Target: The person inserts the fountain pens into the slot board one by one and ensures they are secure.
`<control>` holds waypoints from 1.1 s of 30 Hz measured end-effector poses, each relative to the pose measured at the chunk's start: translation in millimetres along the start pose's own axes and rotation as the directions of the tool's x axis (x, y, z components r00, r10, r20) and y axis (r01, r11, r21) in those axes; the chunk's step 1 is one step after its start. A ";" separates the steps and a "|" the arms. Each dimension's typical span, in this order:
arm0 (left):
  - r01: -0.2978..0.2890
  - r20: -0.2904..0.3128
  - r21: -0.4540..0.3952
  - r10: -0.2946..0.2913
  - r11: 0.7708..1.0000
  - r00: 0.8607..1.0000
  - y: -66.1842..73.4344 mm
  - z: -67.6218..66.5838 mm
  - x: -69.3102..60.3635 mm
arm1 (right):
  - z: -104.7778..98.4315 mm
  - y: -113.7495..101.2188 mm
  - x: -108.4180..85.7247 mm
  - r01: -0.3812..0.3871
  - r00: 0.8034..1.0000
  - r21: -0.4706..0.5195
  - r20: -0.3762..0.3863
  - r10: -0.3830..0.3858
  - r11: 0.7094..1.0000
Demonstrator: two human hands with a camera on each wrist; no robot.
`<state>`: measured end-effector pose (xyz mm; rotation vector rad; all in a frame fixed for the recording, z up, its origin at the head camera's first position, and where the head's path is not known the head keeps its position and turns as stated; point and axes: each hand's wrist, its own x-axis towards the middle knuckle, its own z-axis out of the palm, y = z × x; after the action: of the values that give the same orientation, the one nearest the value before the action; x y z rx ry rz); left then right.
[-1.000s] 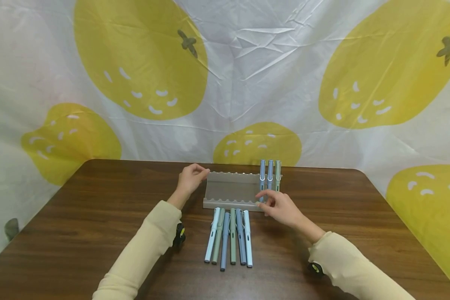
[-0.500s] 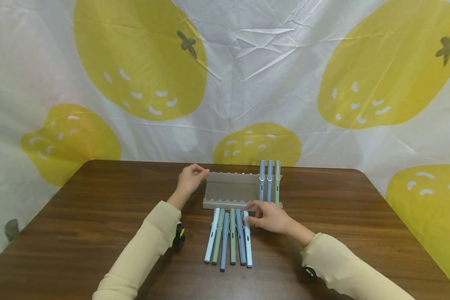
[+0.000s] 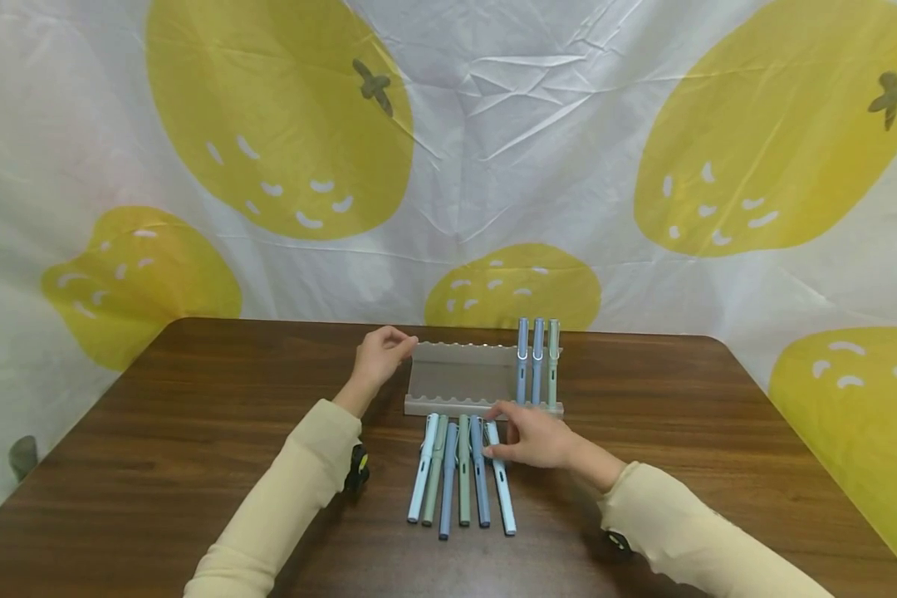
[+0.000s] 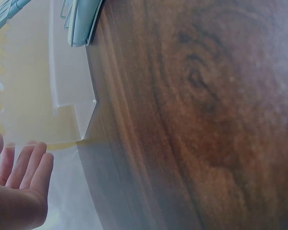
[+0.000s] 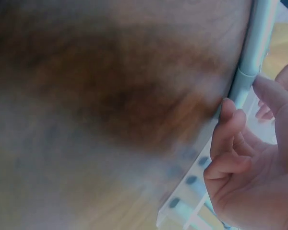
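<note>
A translucent pen rack [image 3: 459, 409] with scalloped edges stands on the table; two blue pens [image 3: 530, 374] and one green pen [image 3: 553, 357] lie in its right-hand slots. My left hand [image 3: 377, 359] touches the rack's far left corner with the fingertips; in the left wrist view its fingers [image 4: 34, 167] are straight. My right hand [image 3: 536, 438] pinches a light blue pen [image 3: 502, 490] near its capped end, between thumb and fingers in the right wrist view. This pen lies slanted, apart from the row of blue, green and pale pens [image 3: 463, 473] in front of the rack.
A brown wooden table [image 3: 232, 432] bears everything. Behind it hangs a white cloth [image 3: 493, 191] printed with yellow fruit. Black wrist cameras sit below both sleeves [image 3: 299, 473].
My right hand has come from the rack's front right edge down to the rightmost light blue pen. That pen's near end has swung right. The left hand stays at the rack's corner.
</note>
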<state>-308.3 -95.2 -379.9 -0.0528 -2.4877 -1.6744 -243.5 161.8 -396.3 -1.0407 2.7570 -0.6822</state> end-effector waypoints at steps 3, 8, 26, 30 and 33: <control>0.005 -0.001 0.001 -0.005 1.000 1.000 0.4 -0.2 0.1 | -2.8 2.2 -1.9 -0.004 0.999 0.060 0.044 0.001 0.998; 0.006 -0.005 0.011 -0.006 1.000 1.000 0.3 -0.6 0.3 | -5.1 6.2 -3.9 -0.033 0.997 0.094 0.077 0.026 0.995; 0.003 -0.009 0.013 -0.003 1.000 1.000 -1.3 0.5 2.1 | -10.2 7.6 -5.2 0.028 0.999 0.022 0.039 -0.029 0.999; 0.003 -0.008 0.012 -0.002 1.000 1.000 -1.3 0.4 1.8 | -14.5 7.9 -6.6 -0.007 0.998 0.089 0.060 0.002 0.996; 0.005 -0.009 0.013 -0.005 1.000 1.000 -1.3 0.2 1.8 | -18.1 7.3 -6.9 -0.020 0.999 0.125 0.049 0.014 0.992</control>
<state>-310.3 -95.5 -381.0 -0.0374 -2.4937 -1.6563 -247.3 177.8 -383.8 -0.9929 2.6410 -0.8061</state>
